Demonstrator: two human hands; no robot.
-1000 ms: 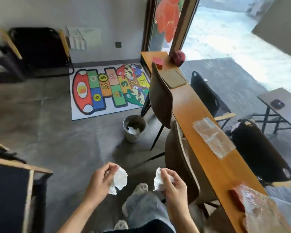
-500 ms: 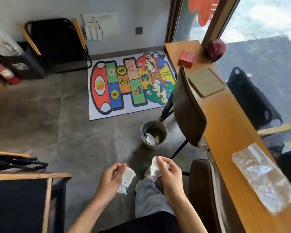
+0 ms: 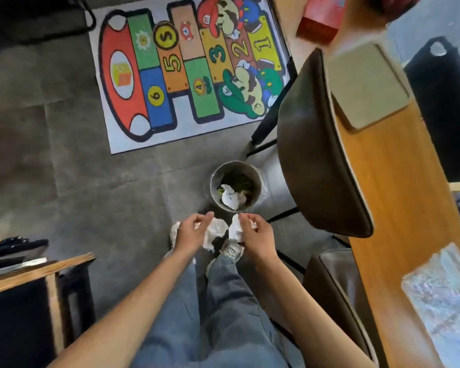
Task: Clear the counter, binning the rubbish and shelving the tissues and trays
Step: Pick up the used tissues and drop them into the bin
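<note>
Each grip pinches a crumpled tissue: left hand (image 3: pixel 190 232), right hand (image 3: pixel 255 232). We stand short of the bin (image 3: pixel 235 188); early release would litter the floor.

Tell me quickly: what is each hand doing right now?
Left hand: closed on a crumpled tissue.
Right hand: closed on another crumpled tissue.

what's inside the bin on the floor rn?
Inside the bin: a crumpled white tissue on dark and greenish rubbish. Whatever lies beneath that is covered.
</note>
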